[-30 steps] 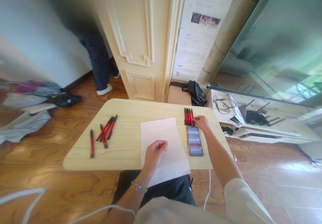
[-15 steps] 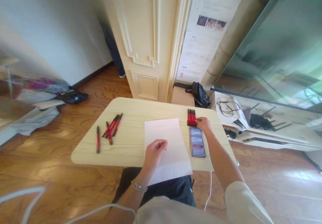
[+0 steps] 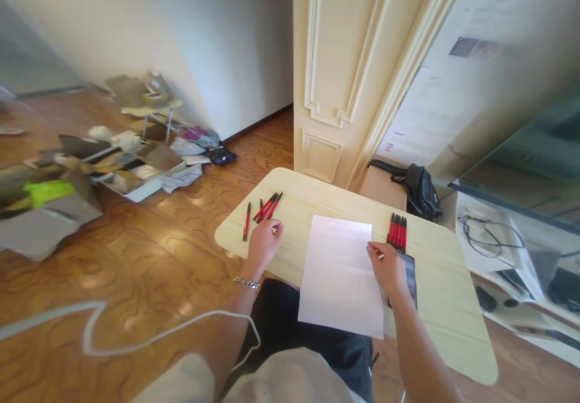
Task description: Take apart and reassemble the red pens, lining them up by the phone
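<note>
My left hand (image 3: pixel 264 243) is closed, its fingers loosely curled, just in front of a loose cluster of red pens with black ends (image 3: pixel 266 206). Its fingers partly cover the near ends of these pens, and nothing shows in its grip. Left of the cluster lies a single red pen (image 3: pixel 246 222). My right hand (image 3: pixel 387 267) hovers by the right edge of a white sheet of paper (image 3: pixel 339 276), thumb and fingers pinched with nothing visible between them. Behind it, several red pens stand side by side in a neat row (image 3: pixel 397 231). A phone (image 3: pixel 410 273) is partly hidden by this hand.
The pale wooden table (image 3: pixel 453 306) has rounded corners. Beyond it, a black bag (image 3: pixel 421 191) rests on a box by the panelled wall. A white cable (image 3: pixel 181 324) crosses at lower left. Open boxes of clutter (image 3: pixel 140 173) are on the floor at left.
My view has turned left. My left hand has moved from over the paper to the loose pens. My right hand has left the pen row and come back toward the paper.
</note>
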Demonstrator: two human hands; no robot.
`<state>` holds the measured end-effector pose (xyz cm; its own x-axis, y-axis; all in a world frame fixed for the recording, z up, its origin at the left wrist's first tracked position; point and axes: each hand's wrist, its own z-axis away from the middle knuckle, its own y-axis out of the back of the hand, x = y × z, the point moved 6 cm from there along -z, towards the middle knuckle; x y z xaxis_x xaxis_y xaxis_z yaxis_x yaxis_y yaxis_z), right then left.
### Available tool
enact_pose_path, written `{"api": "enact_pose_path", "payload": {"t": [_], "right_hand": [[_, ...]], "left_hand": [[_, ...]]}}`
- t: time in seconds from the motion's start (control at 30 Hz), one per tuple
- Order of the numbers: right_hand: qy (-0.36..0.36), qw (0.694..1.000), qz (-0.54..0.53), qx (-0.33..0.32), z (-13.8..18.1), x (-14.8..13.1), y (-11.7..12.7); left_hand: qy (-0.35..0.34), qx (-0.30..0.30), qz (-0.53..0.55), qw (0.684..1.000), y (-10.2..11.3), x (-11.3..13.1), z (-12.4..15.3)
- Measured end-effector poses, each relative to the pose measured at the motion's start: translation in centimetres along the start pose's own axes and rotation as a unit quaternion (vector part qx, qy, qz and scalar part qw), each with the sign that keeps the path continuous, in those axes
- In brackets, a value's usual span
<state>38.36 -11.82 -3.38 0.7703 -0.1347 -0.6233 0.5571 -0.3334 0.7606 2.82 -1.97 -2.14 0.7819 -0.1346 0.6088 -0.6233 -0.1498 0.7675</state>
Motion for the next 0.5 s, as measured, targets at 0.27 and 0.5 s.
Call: {"api": "enact_pose_path", "payload": {"t": [0.27, 0.5], "right_hand": [[0.083, 0.988, 0.121, -0.048, 4.9, -3.2, -6.5], [0.046, 0.983, 0.175, -0.045, 4.2, -2.8, -6.2]], "left_hand": [[0.119, 0.008, -0.133, 0.984, 3.7, -6.4, -0.8], [0.185, -0.006, -0.182, 0.966, 4.0, -9.4, -0.6]]}}
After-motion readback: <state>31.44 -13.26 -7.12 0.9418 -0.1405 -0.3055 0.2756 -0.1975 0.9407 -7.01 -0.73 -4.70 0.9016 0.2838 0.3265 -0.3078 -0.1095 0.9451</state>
